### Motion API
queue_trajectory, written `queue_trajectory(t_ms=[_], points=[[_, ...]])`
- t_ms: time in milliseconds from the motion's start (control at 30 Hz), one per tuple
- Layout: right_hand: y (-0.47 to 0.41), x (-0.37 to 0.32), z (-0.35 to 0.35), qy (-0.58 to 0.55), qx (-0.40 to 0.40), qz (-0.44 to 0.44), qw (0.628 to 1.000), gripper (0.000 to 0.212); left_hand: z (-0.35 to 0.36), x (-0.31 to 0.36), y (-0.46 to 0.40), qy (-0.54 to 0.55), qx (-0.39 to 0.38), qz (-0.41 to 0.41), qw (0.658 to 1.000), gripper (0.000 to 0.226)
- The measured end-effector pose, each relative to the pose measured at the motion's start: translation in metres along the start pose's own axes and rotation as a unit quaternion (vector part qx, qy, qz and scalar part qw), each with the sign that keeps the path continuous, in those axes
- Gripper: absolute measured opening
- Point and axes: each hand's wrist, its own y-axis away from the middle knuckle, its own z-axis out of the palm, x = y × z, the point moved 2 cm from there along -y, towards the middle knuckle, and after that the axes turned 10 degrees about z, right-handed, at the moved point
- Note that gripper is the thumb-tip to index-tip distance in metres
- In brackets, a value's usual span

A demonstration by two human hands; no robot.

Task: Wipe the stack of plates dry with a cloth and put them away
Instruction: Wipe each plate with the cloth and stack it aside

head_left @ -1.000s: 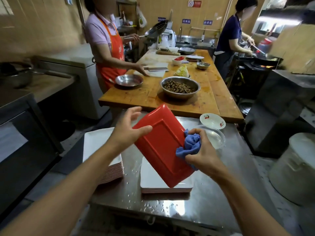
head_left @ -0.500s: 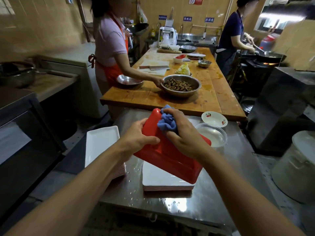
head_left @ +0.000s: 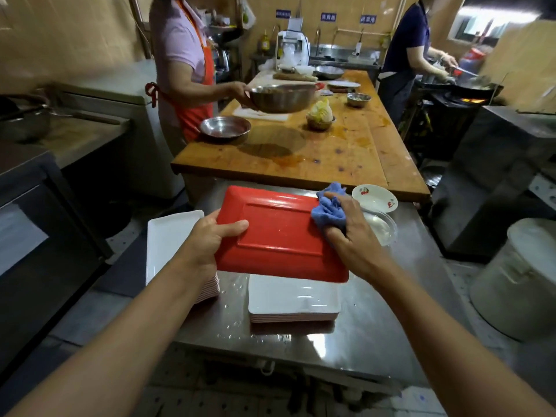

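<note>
I hold a red rectangular plate [head_left: 279, 233] bottom side up above the steel table [head_left: 376, 323]. My left hand [head_left: 210, 236] grips its left edge, thumb on top. My right hand [head_left: 349, 233] grips a bunched blue cloth [head_left: 328, 209] and presses it on the plate's right end. Under the plate sits a stack of white-topped plates [head_left: 293, 299]. A second, taller stack of the same plates [head_left: 171, 236] stands at the table's left edge, partly behind my left arm.
A clear glass bowl [head_left: 380, 227] and a small cherry-patterned dish [head_left: 374, 198] sit right of the plate. Beyond lies a wooden worktable [head_left: 331, 155] with metal bowls. A person in an orange apron lifts a large steel bowl [head_left: 279, 97]; another person cooks at the back right. A white bucket [head_left: 523, 278] stands right.
The plate has levelled out from a steep tilt. My right hand slid the cloth from its top corner to its right end. The person in the apron lifted the large bowl off the worktable.
</note>
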Motion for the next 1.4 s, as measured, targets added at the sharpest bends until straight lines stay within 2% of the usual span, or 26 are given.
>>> queue_trajectory(t_ms=[133,233,367,467,633,767,933,1033,1200,1400], points=[[0.019,0.012,0.004,0.025,-0.013,-0.005,1.000,0.058,0.002,-0.014,-0.007,0.054,0.044,-0.059,0.996,0.015],[0.033,0.021,0.004,0.066,-0.011,-0.049,0.997,0.059,0.003,-0.020,-0.009,0.083,0.070,-0.089,0.990,0.015],[0.037,0.018,0.013,0.182,0.064,-0.111,0.975,0.059,0.018,-0.023,-0.007,0.121,0.085,-0.121,0.982,0.021],[0.037,0.006,0.036,0.242,0.080,-0.129,0.958,0.062,0.032,-0.024,-0.005,0.146,0.074,-0.110,0.980,0.013],[0.040,-0.013,0.078,0.202,0.022,-0.131,0.970,0.063,0.039,-0.026,0.001,0.205,0.061,-0.082,0.973,0.018],[0.026,-0.032,0.094,0.154,0.013,-0.125,0.980,0.061,0.033,-0.033,0.008,0.215,0.057,-0.059,0.973,0.021],[-0.003,-0.033,0.091,0.201,-0.025,-0.094,0.975,0.058,0.013,-0.032,0.016,0.206,0.071,-0.031,0.975,0.020],[-0.015,-0.020,0.078,0.195,-0.016,-0.049,0.979,0.053,-0.006,-0.027,0.019,0.199,0.093,-0.022,0.975,0.018],[-0.018,-0.007,0.075,0.090,-0.003,0.001,0.996,0.050,-0.030,-0.027,0.025,0.207,0.098,-0.021,0.973,0.019],[-0.018,0.004,0.082,0.027,0.043,0.064,0.997,0.033,-0.057,-0.030,0.032,0.208,0.107,-0.034,0.972,0.019]])
